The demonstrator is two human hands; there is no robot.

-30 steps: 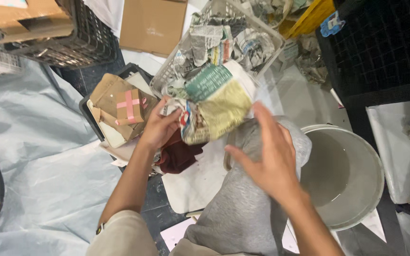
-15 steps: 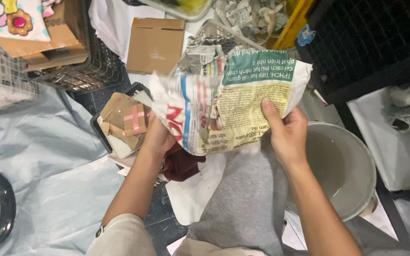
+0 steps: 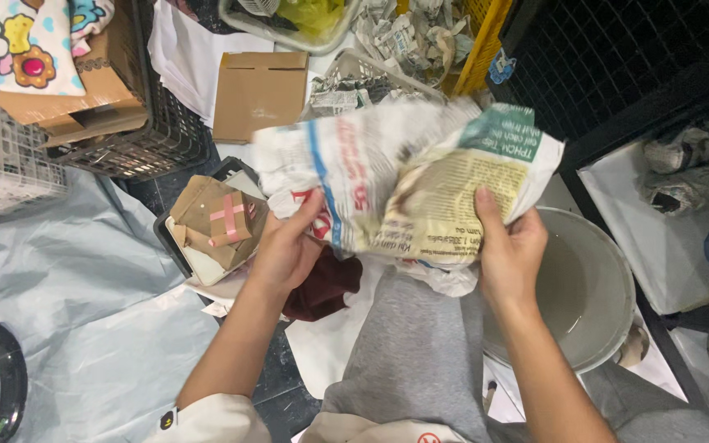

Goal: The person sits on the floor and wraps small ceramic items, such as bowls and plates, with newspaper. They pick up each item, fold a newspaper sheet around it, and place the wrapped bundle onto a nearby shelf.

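crumpled newspaper sheet (image 3: 404, 180) between left hand (image 3: 285, 250) and right hand (image 3: 509, 246)

A crumpled sheet of printed newspaper (image 3: 408, 184), white and yellowish with a green block at its upper right corner and blue and red marks on its left part, is held spread in the air above a grey trouser leg. Its surface is wrinkled and folded near the middle, and its left side looks blurred.

Brown pink-taped package (image 3: 225, 217), black tray (image 3: 176, 253)
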